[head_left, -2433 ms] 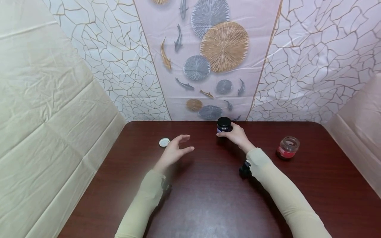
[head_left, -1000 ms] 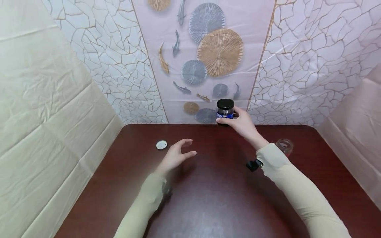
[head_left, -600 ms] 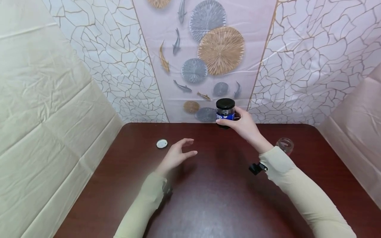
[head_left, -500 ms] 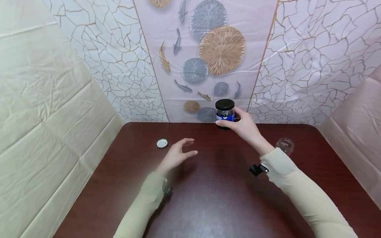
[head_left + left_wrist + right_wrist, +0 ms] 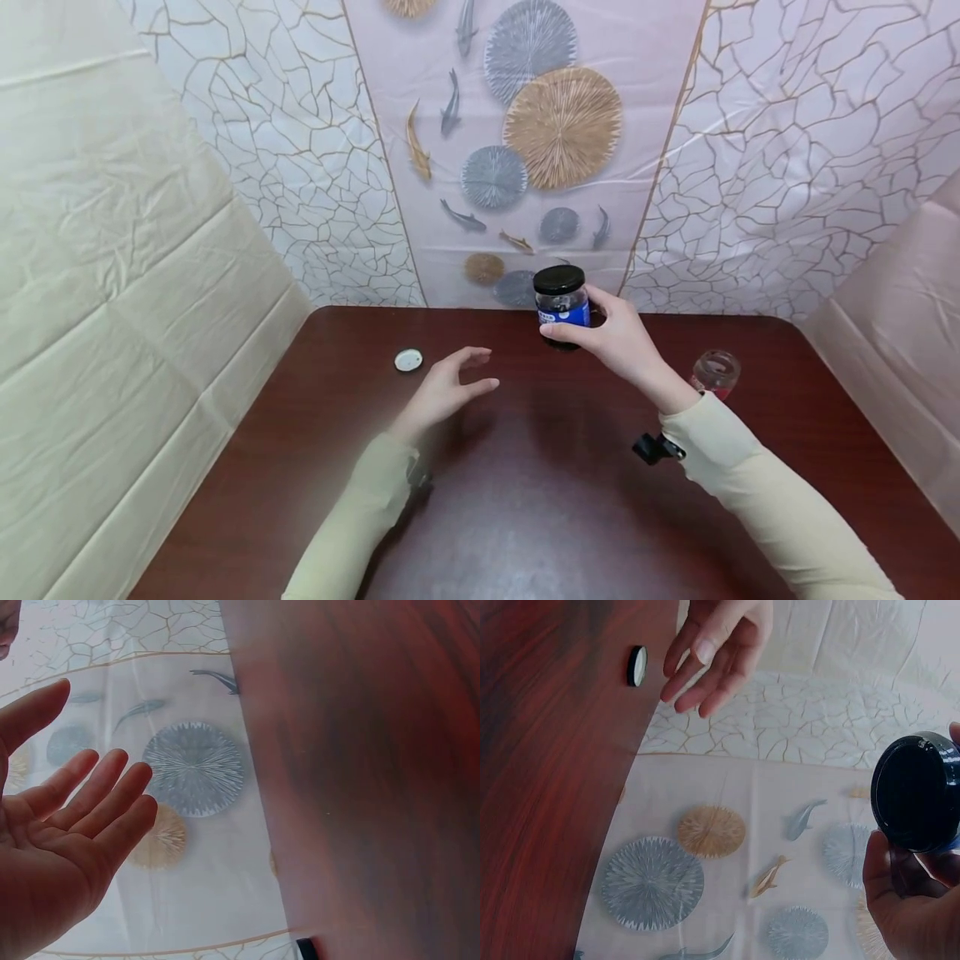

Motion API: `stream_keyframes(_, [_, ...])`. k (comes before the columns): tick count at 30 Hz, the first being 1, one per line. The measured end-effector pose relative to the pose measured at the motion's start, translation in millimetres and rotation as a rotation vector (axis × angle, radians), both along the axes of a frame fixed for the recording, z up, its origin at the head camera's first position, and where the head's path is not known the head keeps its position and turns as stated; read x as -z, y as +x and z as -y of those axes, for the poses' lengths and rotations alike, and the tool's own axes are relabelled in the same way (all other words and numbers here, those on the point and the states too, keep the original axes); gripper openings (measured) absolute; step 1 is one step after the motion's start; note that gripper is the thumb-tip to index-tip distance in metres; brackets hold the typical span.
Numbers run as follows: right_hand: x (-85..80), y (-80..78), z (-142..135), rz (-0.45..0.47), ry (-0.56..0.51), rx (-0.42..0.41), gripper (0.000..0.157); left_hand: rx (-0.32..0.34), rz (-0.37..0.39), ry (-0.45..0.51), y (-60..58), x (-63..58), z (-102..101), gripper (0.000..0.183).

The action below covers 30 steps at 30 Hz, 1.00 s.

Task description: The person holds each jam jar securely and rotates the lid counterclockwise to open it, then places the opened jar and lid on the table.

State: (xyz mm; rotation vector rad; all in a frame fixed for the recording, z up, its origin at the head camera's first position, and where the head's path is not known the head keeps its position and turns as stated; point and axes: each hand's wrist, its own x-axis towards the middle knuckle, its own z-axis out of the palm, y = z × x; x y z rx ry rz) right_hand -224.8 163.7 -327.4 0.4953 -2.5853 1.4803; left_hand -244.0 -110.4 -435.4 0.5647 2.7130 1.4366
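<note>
My right hand [image 5: 618,337] grips a glass jar [image 5: 562,312] with a black lid and a blue label, thumb across its front, held up above the far part of the table. In the right wrist view the dark round bottom of the jar [image 5: 911,795] faces the camera. My left hand [image 5: 442,389] hovers over the table with its fingers relaxed and thumb apart, holding nothing; the left wrist view shows its bare palm [image 5: 60,877]. Just left of it, a lid [image 5: 408,360] lies with its white inner side up.
An uncovered glass jar [image 5: 716,372] with a red label stands at the right of the dark red table [image 5: 495,517], partly behind my right forearm. A patterned cloth [image 5: 780,167] hangs along the table's back edge, with plain cream cloth [image 5: 150,292] on the left.
My right hand has lifted the blue-labelled jar off the far side of the table, then brought it slightly down and nearer over the last half second. The left hand has stayed nearly still.
</note>
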Motion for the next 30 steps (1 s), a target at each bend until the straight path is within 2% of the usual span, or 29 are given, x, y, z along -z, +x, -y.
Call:
stream_keyframes(6, [3.0,9.4,3,-0.009,0.026,-0.02,0.059,0.017,-0.017,0.014,4.7,-8.4,0,0.051])
stream_keyframes(12, [4.5,17.4,6,0.021,0.012,-0.032,0.064,0.022,-0.099,0.025,7.2,-26.2,1,0.051])
stream_keyframes(24, [13.7,24.9,11,0.04,-0.035,-0.076,0.059,0.076,-0.285,0.043,20.8,-90.8,0,0.052])
stream_keyframes(30, [16.4,28.3,14,0.048,-0.05,-0.1,0.058,0.131,-0.33,0.059,27.8,-113.1,-4,0.05])
